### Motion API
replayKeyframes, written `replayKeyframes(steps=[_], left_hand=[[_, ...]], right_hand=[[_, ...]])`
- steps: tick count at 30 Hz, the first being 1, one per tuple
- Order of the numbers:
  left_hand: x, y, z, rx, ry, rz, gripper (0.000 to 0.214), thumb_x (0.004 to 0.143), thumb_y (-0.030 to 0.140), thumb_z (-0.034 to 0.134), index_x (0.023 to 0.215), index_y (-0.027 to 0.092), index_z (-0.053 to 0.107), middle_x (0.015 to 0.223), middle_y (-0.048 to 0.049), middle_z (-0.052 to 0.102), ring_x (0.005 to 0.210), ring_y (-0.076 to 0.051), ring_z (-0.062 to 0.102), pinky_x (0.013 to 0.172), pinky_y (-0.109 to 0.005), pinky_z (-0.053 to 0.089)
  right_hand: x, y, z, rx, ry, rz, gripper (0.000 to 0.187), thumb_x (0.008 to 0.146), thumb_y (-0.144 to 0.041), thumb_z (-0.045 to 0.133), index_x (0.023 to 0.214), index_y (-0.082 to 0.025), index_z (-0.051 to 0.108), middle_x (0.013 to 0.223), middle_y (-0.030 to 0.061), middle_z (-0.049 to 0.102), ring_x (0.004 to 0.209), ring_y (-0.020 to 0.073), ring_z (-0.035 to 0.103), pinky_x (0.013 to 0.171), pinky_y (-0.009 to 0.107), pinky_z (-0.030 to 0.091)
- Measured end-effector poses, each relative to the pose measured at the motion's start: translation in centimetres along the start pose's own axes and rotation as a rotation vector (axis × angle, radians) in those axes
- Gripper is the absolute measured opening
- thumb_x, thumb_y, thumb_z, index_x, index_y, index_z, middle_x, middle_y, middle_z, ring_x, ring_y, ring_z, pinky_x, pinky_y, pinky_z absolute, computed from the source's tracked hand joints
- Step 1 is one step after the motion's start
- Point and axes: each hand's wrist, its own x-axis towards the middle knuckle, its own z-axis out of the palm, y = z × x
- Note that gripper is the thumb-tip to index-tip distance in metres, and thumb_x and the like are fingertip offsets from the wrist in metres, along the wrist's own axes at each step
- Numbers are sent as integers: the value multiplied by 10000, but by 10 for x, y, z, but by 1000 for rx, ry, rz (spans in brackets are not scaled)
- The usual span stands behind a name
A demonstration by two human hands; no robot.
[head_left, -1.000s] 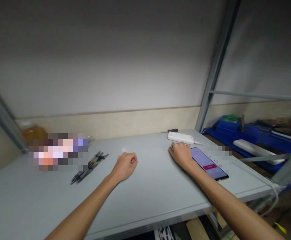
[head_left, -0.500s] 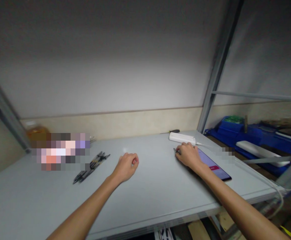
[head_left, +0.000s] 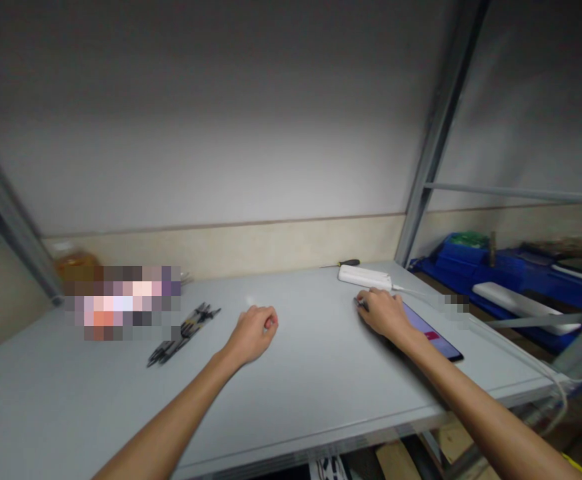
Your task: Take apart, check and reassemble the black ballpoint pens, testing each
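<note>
On the desk point(head_left: 305, 383), the left hand point(head_left: 255, 333) rests curled.

Head-worn cam, aimed forward and down over a flat pale-grey tabletop point(head_left: 315, 380).
Shoots from above its near edge, close enough that the wearer's bare left hand point(head_left: 253, 335) and bare right hand point(head_left: 385, 315) sit below mid-height, with bare forearms point(head_left: 171, 410) running in from the bottom edge. Past that it faces a plain grey wall point(head_left: 231, 133) pretty much square-on, filling the upper half, and slanted grey metal posts point(head_left: 433, 143) frame both sides. Far right is dim and blurry, so the blue plastic-looking stuff point(head_left: 455, 261) there is hard to make out.
</note>
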Motion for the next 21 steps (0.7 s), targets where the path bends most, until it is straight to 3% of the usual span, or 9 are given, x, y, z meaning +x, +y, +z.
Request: replayKeyframes(steps=[7,14,21], left_hand=[[-1,-1,1,3,3,20,150,803,224,424,762,204,567,706,-3,578,741,-161,505,702,-271,362],[-2,1,-2,134,34,3,140,813,219,415,801,196,553,816,-31,578,844,-183,493,763,-299,369],[-1,-7,-20,533,136,-341,338,760,189,421,1083,157,512,1124,-141,489,1069,-294,397,837,-420,346]], right_hand=[[0,-2,3,-29,21,6,288,785,-200,470,1049,-193,585,1048,115,601,991,280,515,763,376,285],[-6,-26,-4,19,62,-67,277,805,-283,478,1039,-185,589,1035,120,592,996,278,491,774,362,274],[-12,-56,-11,90,65,-208,274,828,-293,460,1043,-184,589,1035,124,582,980,269,475,785,364,258]])
